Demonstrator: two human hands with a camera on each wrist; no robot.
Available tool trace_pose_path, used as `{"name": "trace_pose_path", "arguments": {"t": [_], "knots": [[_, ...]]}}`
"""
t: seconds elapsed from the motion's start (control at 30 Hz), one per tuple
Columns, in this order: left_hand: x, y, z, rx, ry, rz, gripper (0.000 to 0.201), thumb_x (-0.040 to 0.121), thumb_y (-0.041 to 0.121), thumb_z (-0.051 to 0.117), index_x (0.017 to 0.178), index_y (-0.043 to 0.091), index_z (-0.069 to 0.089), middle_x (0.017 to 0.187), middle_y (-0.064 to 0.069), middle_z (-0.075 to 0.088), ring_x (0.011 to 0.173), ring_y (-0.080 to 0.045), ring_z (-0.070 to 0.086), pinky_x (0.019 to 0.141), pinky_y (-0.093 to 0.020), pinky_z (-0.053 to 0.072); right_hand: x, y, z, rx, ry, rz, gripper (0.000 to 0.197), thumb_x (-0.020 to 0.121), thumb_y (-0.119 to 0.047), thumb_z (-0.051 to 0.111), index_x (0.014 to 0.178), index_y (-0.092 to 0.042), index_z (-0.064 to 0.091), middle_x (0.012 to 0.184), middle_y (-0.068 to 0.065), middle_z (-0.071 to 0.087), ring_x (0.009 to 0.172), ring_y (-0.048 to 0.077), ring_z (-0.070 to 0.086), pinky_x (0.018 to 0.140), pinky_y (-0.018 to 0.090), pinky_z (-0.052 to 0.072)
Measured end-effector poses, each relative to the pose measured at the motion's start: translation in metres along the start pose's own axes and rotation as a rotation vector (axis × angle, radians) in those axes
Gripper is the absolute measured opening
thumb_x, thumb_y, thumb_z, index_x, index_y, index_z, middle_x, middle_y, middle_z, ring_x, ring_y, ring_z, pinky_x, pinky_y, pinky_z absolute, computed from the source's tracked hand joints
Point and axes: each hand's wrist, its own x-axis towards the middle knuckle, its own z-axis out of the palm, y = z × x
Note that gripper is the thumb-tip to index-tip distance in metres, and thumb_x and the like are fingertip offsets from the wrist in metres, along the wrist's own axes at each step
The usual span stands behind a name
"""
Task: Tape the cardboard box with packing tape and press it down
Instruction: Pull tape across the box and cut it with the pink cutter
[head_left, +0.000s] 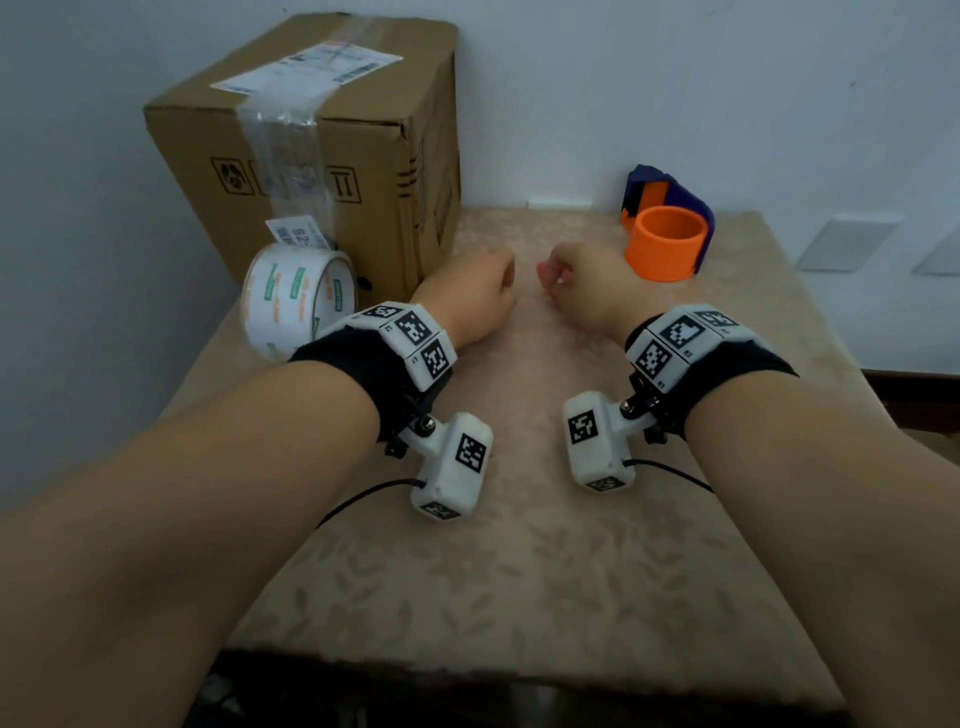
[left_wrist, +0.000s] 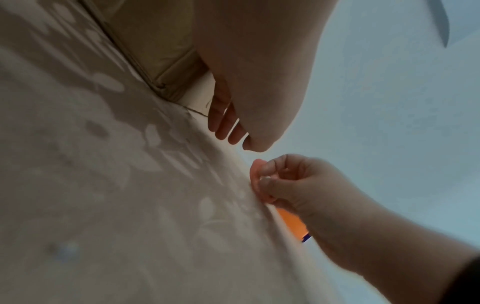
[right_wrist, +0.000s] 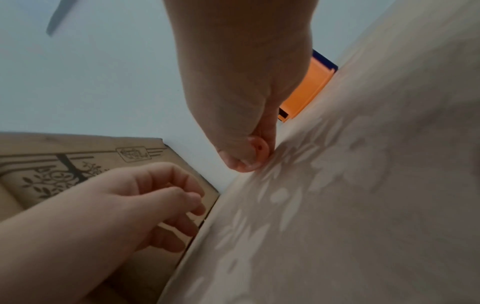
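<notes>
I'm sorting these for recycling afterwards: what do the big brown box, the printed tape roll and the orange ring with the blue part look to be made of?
Brown box: corrugated cardboard, matte, with creased edges and printed handling symbols; glossy clear tape already runs over its top.
Printed tape roll: shiny plastic film, probably, wound in layers; its core is not visible.
Orange ring with its blue part: smooth, matte moulded plastic, apparently.

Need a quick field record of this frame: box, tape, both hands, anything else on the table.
box: cardboard box upright at the table's far left, clear tape already over the top seam and down the front
tape roll: packing tape on edge, in front of the box, not held
left hand: fingers loosely curled, holds nothing, beside the box
right hand: pinches a small pink piece low over the table
other: orange and blue tape dispenser at far right
table: patterned cloth
</notes>
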Motion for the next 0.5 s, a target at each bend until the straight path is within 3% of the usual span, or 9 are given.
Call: {"name": "trace_pose_path", "arguments": {"t": [0.07,0.13,0.2,0.33,0.43,0.5], "knots": [[-0.006,0.000,-0.004,-0.066,0.025,0.017,0.021,0.091,0.015,0.047,0.107,0.007,0.058,0.105,-0.011,0.064,0.092,-0.025,0.057,0.072,-0.028,0.040,-0.008,-0.004,-0.002,0.082,0.071,-0.014,0.015,0.092,-0.014,0.051,0.079,-0.021,0.054,0.086,-0.004,0.056,0.083,0.017,0.055,0.074,0.026,0.040],[-0.013,0.001,-0.010,-0.109,0.045,0.043,0.021,0.091,0.015,0.048,0.107,0.007,0.059,0.104,-0.011,0.064,0.089,-0.023,0.057,0.071,-0.028,0.040,-0.020,-0.010,-0.007,0.150,0.185,-0.034,0.011,0.089,-0.019,0.054,0.078,-0.019,0.053,0.084,0.002,0.060,0.080,0.022,0.060,0.075,0.036,0.051],[-0.023,0.004,-0.018,-0.128,0.080,0.062,0.021,0.092,0.015,0.048,0.108,0.007,0.058,0.105,-0.011,0.063,0.085,-0.020,0.055,0.072,-0.029,0.043,-0.032,-0.019,-0.014,0.253,0.192,-0.021,0.010,0.086,-0.013,0.057,0.090,-0.014,0.048,0.088,0.008,0.060,0.080,0.025,0.061,0.076,0.041,0.053],[-0.048,0.009,-0.041,-0.115,0.176,0.120,0.019,0.092,0.014,0.047,0.106,0.007,0.058,0.103,-0.009,0.061,0.083,-0.018,0.053,0.071,-0.028,0.041,-0.051,-0.037,-0.031,0.274,0.163,-0.083,0.046,0.088,-0.019,0.062,0.129,-0.009,0.045,0.097,0.004,0.064,0.091,0.019,0.062,0.085,0.035,0.050],[-0.071,0.010,-0.060,-0.117,0.238,0.147,0.017,0.091,0.012,0.047,0.104,0.007,0.058,0.097,-0.006,0.057,0.072,-0.015,0.050,0.064,-0.024,0.038,-0.061,-0.055,-0.045,0.188,0.209,-0.134,0.034,0.089,-0.019,0.061,0.121,-0.006,0.060,0.111,0.012,0.069,0.104,0.025,0.064,0.093,0.037,0.051],[-0.086,0.008,-0.072,-0.099,0.301,0.165,0.016,0.090,0.011,0.047,0.101,0.007,0.059,0.096,-0.004,0.056,0.077,-0.014,0.048,0.068,-0.023,0.036,-0.068,-0.070,-0.051,0.133,0.229,-0.146,0.028,0.090,-0.017,0.058,0.115,-0.004,0.064,0.112,0.016,0.069,0.104,0.029,0.063,0.092,0.040,0.050]]}}
